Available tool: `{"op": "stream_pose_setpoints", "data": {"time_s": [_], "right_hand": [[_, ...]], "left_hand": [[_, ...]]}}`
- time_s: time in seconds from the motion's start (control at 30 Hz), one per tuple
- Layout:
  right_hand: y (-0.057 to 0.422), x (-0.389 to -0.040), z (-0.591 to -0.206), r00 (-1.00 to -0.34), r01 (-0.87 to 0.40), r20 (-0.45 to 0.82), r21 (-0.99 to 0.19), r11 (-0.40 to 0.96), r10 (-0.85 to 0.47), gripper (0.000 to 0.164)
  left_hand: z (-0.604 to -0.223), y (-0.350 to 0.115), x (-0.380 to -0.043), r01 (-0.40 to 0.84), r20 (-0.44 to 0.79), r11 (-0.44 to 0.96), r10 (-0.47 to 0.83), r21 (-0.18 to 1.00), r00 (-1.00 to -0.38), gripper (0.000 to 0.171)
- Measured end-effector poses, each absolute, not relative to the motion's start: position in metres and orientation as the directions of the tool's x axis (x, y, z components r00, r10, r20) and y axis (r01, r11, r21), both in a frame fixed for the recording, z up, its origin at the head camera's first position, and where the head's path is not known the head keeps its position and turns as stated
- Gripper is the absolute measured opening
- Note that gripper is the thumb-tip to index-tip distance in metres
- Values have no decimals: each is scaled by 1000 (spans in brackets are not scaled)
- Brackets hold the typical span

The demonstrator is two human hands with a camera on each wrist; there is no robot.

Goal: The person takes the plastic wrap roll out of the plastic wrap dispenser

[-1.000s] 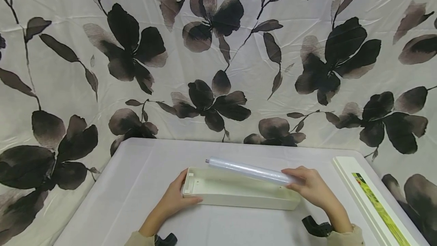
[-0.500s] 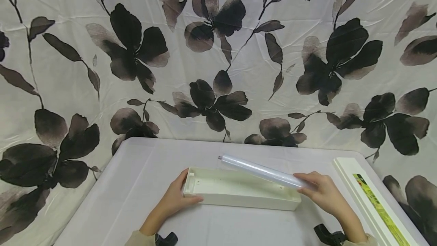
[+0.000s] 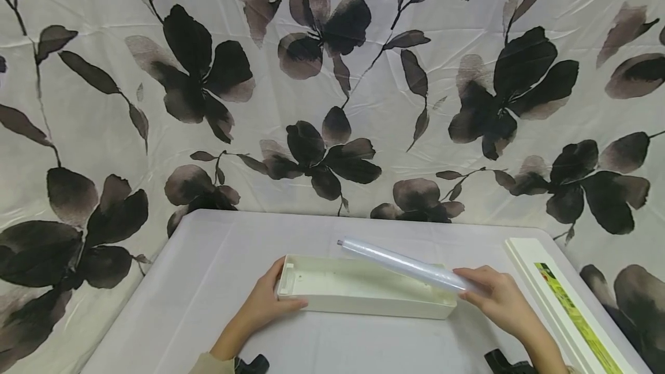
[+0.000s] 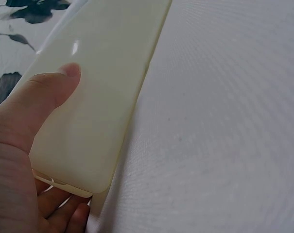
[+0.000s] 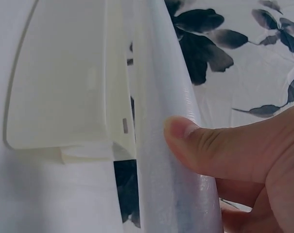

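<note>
A long cream plastic box stands open-topped on the table. My left hand grips its left end, the thumb on the near wall and the other fingers round the end. In the left wrist view that thumb presses the smooth wall. My right hand holds a roll of clear plastic wrap by its right end, thumb on the near side. The roll slants over the box, its far-left end raised beyond the back wall, with a small dark tip showing. In the right wrist view the roll runs beside the box.
A long white lid-like piece with a yellow-green label strip lies along the table's right side. White cloth covers the table. Behind it hangs a floral curtain. Black wrist gear shows at both wrists.
My right hand has moved right and slightly nearer, carrying the roll of plastic wrap rightward over the box. The left hand and the box have stayed in place.
</note>
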State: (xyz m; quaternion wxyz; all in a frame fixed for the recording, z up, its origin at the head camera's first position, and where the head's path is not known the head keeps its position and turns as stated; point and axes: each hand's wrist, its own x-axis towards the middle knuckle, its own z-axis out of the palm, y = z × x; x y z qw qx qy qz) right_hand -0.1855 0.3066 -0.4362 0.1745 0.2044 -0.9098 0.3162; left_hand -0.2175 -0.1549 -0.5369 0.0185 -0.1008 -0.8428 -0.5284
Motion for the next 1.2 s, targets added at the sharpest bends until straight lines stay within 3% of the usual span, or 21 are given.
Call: {"op": "stream_pose_setpoints", "data": {"time_s": [0.7, 1.2], "right_hand": [[319, -172, -439, -783, -538, 573, -432, 724, -239, 46], [324, -159, -437, -859, -379, 496, -452, 807, -126, 45]], "left_hand": [[-534, -154, -217, 183, 131, 407, 153, 895, -979, 108], [-535, -155, -217, 203, 152, 428, 151, 881, -977, 107]]}}
